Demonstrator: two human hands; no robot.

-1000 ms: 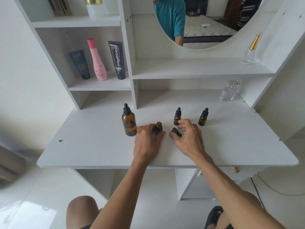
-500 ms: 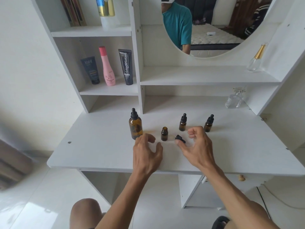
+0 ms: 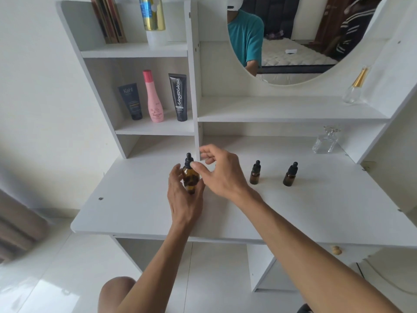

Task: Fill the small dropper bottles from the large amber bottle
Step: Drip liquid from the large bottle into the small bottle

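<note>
Amber glass shows between the fingers of the left hand (image 3: 184,195), which is wrapped around the body of the large amber bottle (image 3: 190,180) standing upright on the white bench (image 3: 135,199). The right hand (image 3: 222,171) hangs just above and beside it, fingers loosely spread, thumb tip touching the bottle's black dropper cap (image 3: 188,160); it holds nothing that can be seen.

Two small dropper bottles stand capped to the right, well apart from the hands: the nearer one (image 3: 255,173) and the farther one (image 3: 290,174).

On the shelf (image 3: 155,129) behind, a dark tube (image 3: 130,101) reads "Kahf", a pink bottle (image 3: 153,98) reads "Tamara" low on its front, and a black tube (image 3: 179,97) reads "Glad2Glow" running up its side. Smaller print on all three is too fine to read. A clear glass perfume bottle (image 3: 326,141) sits at the back right of the bench, and another with a gold cap (image 3: 355,86) on the shelf above it.

Half a second ago both hands lay open low on the bench, near an uncapped small bottle and its loose black cap; now both have moved left and up to the large bottle, and the right arm hides the open bottle and cap.
</note>
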